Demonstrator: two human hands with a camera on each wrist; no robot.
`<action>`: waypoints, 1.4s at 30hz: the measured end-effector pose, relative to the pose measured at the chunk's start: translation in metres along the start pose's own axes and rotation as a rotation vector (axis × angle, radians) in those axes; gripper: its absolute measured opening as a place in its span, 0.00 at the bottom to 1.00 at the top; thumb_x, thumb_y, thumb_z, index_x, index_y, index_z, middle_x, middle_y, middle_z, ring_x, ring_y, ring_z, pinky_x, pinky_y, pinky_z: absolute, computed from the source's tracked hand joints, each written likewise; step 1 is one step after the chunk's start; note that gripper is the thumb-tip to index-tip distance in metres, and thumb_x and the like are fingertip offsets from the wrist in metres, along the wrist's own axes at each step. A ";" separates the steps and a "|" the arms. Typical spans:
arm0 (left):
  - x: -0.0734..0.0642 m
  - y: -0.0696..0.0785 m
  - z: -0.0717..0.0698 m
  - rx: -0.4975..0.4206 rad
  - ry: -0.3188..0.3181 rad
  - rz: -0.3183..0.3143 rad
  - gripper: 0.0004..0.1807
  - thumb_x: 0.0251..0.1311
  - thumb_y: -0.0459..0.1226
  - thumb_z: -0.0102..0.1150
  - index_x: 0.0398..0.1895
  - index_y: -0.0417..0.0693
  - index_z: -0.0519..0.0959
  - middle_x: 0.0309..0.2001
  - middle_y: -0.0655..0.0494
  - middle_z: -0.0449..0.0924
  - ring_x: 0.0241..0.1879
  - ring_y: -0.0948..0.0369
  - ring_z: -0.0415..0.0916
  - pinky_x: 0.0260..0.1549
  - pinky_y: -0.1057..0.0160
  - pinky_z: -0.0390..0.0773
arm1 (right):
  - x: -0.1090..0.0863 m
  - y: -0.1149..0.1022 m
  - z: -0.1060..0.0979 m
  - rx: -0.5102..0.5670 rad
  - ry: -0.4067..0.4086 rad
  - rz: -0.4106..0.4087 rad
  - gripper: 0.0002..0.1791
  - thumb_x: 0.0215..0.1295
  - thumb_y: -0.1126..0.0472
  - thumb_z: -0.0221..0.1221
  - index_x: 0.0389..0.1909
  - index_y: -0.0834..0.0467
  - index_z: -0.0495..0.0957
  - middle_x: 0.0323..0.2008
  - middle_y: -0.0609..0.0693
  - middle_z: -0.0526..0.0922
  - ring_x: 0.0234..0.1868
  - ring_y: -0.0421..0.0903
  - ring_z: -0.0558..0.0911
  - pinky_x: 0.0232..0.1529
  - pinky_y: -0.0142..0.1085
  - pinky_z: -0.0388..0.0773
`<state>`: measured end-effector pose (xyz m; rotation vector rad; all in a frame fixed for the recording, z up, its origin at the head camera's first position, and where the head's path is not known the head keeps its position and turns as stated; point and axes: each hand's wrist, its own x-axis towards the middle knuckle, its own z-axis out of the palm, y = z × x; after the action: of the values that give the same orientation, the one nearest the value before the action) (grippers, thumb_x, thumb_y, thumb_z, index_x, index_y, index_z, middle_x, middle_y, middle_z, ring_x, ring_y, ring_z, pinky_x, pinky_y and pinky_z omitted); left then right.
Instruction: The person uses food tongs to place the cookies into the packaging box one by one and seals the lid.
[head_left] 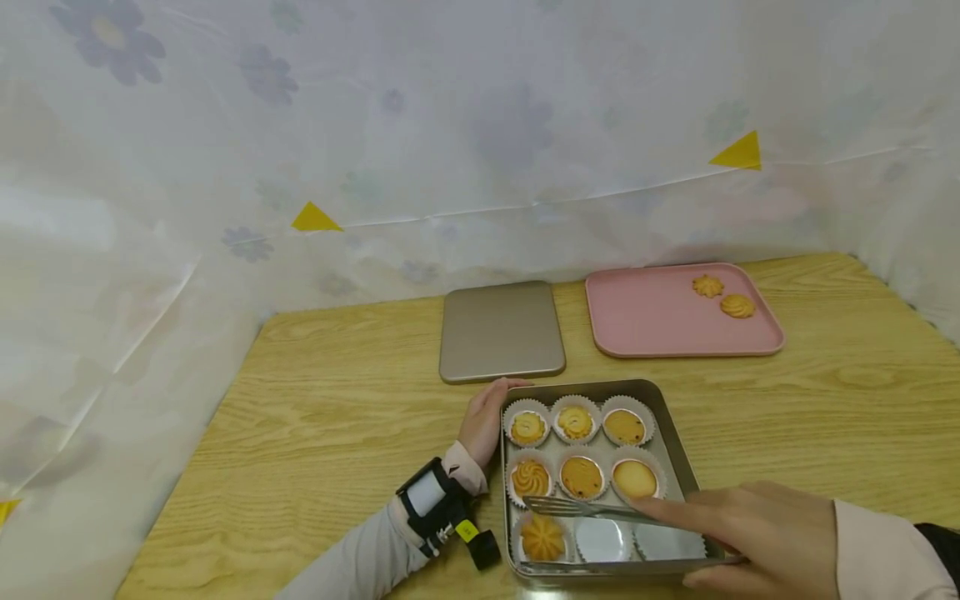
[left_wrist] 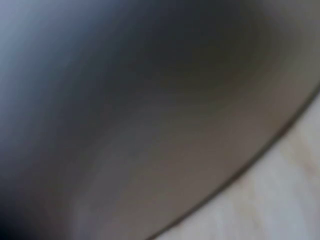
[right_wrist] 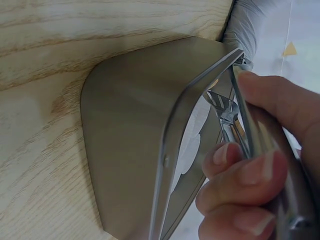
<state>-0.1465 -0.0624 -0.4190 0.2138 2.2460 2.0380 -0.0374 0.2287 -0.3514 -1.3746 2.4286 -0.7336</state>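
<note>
My right hand [head_left: 765, 533] grips a pair of metal tongs [head_left: 600, 510], its index finger along the upper arm. The spread tong tips stand either side of a star-shaped cookie [head_left: 542, 537] in the tin's near left corner; whether they touch it I cannot tell. In the right wrist view, thumb and curled fingers clasp the tongs [right_wrist: 265, 125]. My left hand [head_left: 483, 421] rests against the far left corner of the square metal tin [head_left: 678, 454], fingers along its outside and thumb hidden. Several cookies sit in white paper cups; two near cups [head_left: 602, 540] show white bottoms.
Behind the tin lies a flat metal lid [head_left: 501, 332]. To its right, a pink tray [head_left: 645, 312] carries two cookies [head_left: 737, 306]. A patterned sheet [head_left: 480, 125] hangs along the far side of the wooden table [head_left: 315, 417]. The left wrist view is mostly blurred.
</note>
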 end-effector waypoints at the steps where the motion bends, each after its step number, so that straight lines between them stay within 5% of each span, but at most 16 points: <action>1: 0.000 0.000 0.000 0.004 0.001 0.002 0.23 0.77 0.40 0.34 0.51 0.38 0.81 0.54 0.45 0.80 0.56 0.52 0.74 0.60 0.54 0.69 | 0.001 0.000 0.000 -0.004 -0.004 0.006 0.33 0.67 0.51 0.59 0.70 0.56 0.64 0.34 0.30 0.74 0.21 0.23 0.63 0.22 0.16 0.60; 10: 0.000 0.000 0.000 -0.012 -0.001 -0.012 0.23 0.77 0.40 0.34 0.52 0.38 0.81 0.53 0.44 0.80 0.55 0.52 0.74 0.59 0.54 0.70 | 0.005 -0.001 -0.001 -0.119 -0.026 0.026 0.33 0.66 0.46 0.59 0.69 0.55 0.66 0.44 0.48 0.85 0.31 0.25 0.72 0.24 0.26 0.72; 19: -0.001 0.000 0.000 -0.028 -0.001 -0.022 0.24 0.77 0.41 0.34 0.52 0.37 0.80 0.54 0.44 0.79 0.56 0.52 0.74 0.60 0.55 0.69 | 0.012 -0.010 -0.006 -0.164 -0.078 0.095 0.33 0.64 0.44 0.60 0.67 0.55 0.68 0.35 0.41 0.83 0.23 0.25 0.65 0.21 0.27 0.69; 42: -0.001 0.002 0.000 -0.008 -0.003 -0.015 0.24 0.77 0.40 0.33 0.52 0.37 0.80 0.55 0.44 0.79 0.58 0.51 0.72 0.61 0.54 0.67 | 0.018 -0.016 -0.012 -0.285 -0.103 0.170 0.35 0.59 0.40 0.63 0.65 0.50 0.70 0.36 0.44 0.84 0.27 0.31 0.77 0.23 0.34 0.75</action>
<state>-0.1452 -0.0625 -0.4167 0.1984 2.2310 2.0372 -0.0404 0.2101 -0.3327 -1.2416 2.6009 -0.2766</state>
